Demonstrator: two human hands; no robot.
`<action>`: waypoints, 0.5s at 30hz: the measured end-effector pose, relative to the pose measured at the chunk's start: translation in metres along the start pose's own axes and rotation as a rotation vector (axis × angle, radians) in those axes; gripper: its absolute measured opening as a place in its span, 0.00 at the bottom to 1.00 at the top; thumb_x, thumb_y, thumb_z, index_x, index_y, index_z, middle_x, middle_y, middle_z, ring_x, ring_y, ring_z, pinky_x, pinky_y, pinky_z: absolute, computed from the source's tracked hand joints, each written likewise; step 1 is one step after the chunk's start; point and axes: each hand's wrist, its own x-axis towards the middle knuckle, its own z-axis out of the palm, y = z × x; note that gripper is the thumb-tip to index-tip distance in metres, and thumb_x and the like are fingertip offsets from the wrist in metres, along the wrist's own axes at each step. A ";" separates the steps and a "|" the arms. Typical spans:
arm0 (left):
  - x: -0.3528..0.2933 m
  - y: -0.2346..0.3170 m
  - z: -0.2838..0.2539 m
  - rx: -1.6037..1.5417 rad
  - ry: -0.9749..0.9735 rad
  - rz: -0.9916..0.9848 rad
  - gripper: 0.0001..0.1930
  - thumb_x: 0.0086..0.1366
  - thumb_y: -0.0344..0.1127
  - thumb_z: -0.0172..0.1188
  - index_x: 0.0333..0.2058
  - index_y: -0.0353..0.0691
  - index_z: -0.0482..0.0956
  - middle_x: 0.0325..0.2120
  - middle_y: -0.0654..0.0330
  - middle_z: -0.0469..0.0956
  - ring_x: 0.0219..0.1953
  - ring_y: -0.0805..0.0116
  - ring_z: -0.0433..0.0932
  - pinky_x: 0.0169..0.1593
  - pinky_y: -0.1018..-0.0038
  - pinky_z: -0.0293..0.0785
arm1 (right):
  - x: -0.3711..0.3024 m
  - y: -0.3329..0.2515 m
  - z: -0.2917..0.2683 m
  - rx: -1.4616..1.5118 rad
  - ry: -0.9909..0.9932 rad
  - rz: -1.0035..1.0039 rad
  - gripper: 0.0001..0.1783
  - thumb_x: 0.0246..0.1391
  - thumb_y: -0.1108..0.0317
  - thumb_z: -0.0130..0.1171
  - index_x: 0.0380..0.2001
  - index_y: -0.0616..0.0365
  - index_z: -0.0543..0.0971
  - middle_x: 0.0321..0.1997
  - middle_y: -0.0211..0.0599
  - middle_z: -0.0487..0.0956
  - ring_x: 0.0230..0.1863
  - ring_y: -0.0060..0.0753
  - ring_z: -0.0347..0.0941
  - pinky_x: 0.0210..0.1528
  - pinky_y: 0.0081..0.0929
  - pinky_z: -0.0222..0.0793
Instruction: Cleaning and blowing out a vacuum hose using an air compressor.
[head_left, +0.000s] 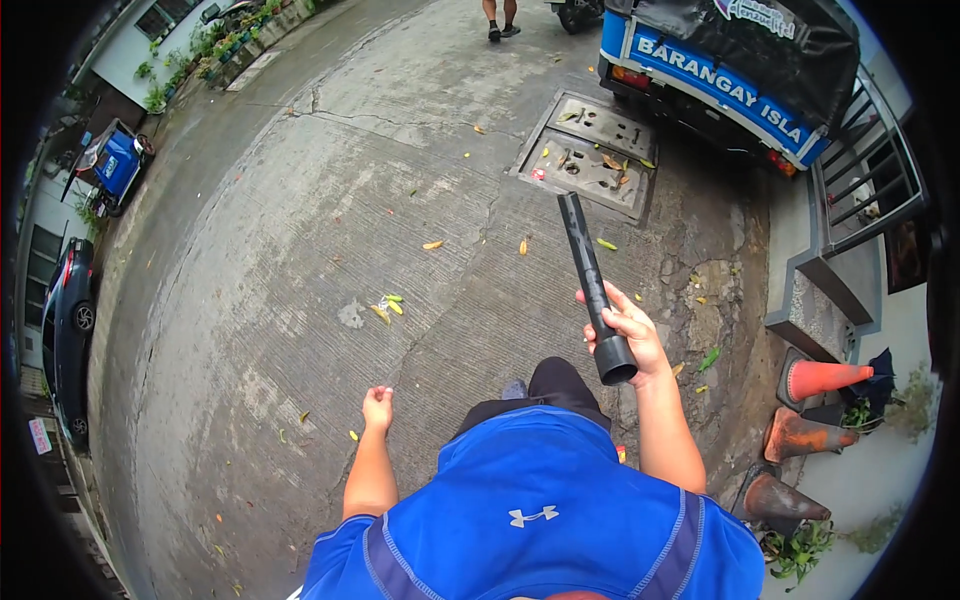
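My right hand (636,335) is wrapped round a long black tube (588,262) with a wider, hollow-looking cup at its near end. The tube slants away from me, its narrow end pointing up and slightly left over the pavement. Thumb and fingers grip it just above the wide end. On the other side, my left hand (378,408) hangs low over the concrete, well apart from the tube. Its fingers are curled in, and nothing shows in them.
Concrete road (330,230) with scattered leaves surrounds me. Ahead lie drain covers (590,150) beside a blue-and-black vehicle (720,70). Worn orange cones (825,380) line the right wall near a railing (875,170). A dark car (68,340) and a blue tricycle (118,165) stand left; a person's legs (502,15) show ahead.
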 end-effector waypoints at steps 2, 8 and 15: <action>0.110 0.162 0.005 -0.298 -0.078 0.075 0.16 0.77 0.43 0.61 0.55 0.39 0.78 0.45 0.63 0.84 0.42 0.73 0.81 0.42 0.74 0.77 | 0.044 0.006 -0.022 0.039 0.157 0.052 0.29 0.74 0.60 0.54 0.70 0.63 0.67 0.55 0.47 0.82 0.35 0.35 0.82 0.33 0.33 0.84; 0.273 0.447 0.072 -0.403 -0.120 0.474 0.15 0.75 0.39 0.64 0.53 0.35 0.79 0.43 0.64 0.83 0.43 0.75 0.80 0.50 0.72 0.77 | 0.238 -0.009 -0.114 0.208 0.455 0.254 0.26 0.78 0.49 0.42 0.56 0.63 0.75 0.49 0.48 0.84 0.36 0.43 0.81 0.35 0.37 0.80; 0.337 0.340 0.228 0.334 -0.793 -0.159 0.17 0.75 0.42 0.62 0.55 0.39 0.78 0.44 0.61 0.84 0.42 0.61 0.84 0.45 0.64 0.82 | 0.513 -0.173 -0.095 0.137 -0.079 -0.171 0.23 0.76 0.56 0.53 0.69 0.45 0.68 0.66 0.33 0.75 0.42 0.38 0.82 0.34 0.30 0.78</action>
